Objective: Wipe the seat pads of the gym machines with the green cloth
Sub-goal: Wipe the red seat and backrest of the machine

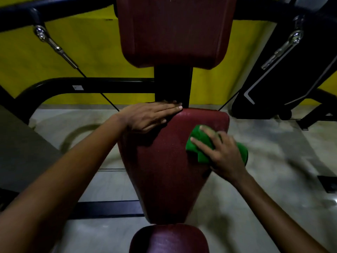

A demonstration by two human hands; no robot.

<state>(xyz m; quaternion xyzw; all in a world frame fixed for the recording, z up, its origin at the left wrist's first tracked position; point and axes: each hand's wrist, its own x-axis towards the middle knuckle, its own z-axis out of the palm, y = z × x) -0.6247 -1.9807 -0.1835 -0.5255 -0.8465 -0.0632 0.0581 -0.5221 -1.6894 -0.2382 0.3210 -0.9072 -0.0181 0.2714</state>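
The green cloth (198,148), bunched and bright, is pressed under the spread fingers of the right hand (221,152) at the right edge of the dark red seat pad (164,170). The left hand (149,116) is laid flat, fingers straight, on the pad's far left corner. Part of the cloth is hidden beneath the palm. The back pad (173,30) is cut off above. Grey floor (273,161) is seen on both sides.
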